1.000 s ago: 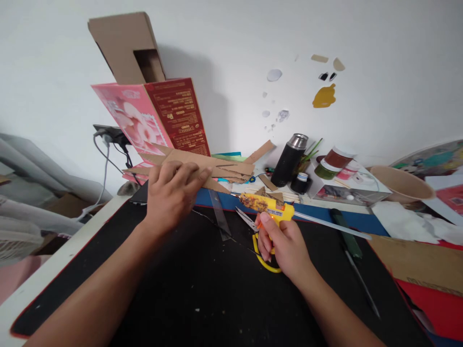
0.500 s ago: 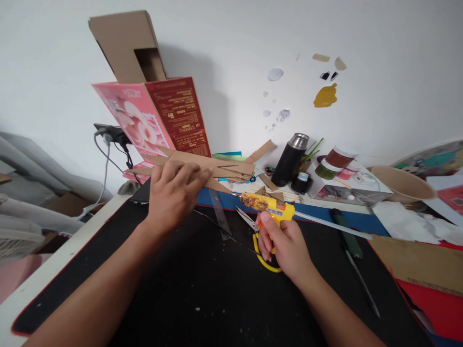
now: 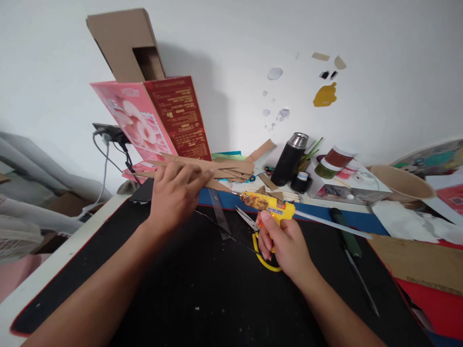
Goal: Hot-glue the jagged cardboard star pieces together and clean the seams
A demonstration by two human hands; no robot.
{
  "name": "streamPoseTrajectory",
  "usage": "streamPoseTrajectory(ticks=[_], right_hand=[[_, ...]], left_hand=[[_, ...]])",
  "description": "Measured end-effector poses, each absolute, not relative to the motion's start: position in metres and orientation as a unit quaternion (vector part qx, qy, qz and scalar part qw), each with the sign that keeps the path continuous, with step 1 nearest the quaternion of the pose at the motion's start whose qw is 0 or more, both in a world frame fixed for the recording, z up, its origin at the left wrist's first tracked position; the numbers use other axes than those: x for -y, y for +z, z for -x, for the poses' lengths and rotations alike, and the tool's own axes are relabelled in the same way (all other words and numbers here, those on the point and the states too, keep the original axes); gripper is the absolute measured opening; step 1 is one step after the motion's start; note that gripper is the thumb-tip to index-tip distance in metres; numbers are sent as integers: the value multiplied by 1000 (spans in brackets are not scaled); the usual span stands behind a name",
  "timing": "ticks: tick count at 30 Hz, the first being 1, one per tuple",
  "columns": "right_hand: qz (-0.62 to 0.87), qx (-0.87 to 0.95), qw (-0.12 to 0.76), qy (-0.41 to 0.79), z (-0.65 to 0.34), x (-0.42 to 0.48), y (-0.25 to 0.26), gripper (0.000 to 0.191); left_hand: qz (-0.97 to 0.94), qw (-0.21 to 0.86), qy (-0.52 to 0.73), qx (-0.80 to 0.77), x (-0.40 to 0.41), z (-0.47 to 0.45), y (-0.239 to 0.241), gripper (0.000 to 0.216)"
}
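My left hand [image 3: 178,189] is closed around a piece of cut brown cardboard [image 3: 231,169], with strips and pointed ends sticking out to both sides. In my right hand [image 3: 284,241] is a yellow hot glue gun [image 3: 269,203], its barrel stained dark. A long clear glue stick [image 3: 333,224] juts from the back of the gun. The nozzle points left, right by the lower edge of the cardboard; whether it touches, I cannot tell. Scissors [image 3: 265,262] with yellow handles lie on the mat beneath my right hand, partly hidden by it.
A clear ruler [image 3: 219,214] lies on the black mat [image 3: 202,299]. Behind stand a black thermos [image 3: 289,161], a small dark bottle [image 3: 301,183] and paint jars [image 3: 338,159]. A pink and red box [image 3: 181,118] leans at the back left. A green-handled knife [image 3: 349,241] lies right.
My left hand has tilted the cardboard slightly, its upper left edge now a little lower. The glue gun stays at its lower edge, and my right hand has hardly moved.
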State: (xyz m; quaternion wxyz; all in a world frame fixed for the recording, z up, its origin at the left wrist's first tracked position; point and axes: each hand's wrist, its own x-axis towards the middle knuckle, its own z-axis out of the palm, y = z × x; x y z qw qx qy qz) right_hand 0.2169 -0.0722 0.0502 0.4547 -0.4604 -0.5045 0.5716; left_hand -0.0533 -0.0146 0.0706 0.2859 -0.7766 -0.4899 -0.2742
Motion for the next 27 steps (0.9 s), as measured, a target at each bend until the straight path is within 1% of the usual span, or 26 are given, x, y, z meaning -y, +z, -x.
streamPoseTrajectory(ticks=[13,22,27], right_hand=[[456,499,463,574,-217,71,53,64],[450,490,474,577,-217,73,51,63],[447,492,476,576,-217,72,51,63]], left_hand=[[791,232,-278,494,12,46,71,33],[795,201,-294,492,11,44,68,31],[796,166,-306,495,9,43,66,30]])
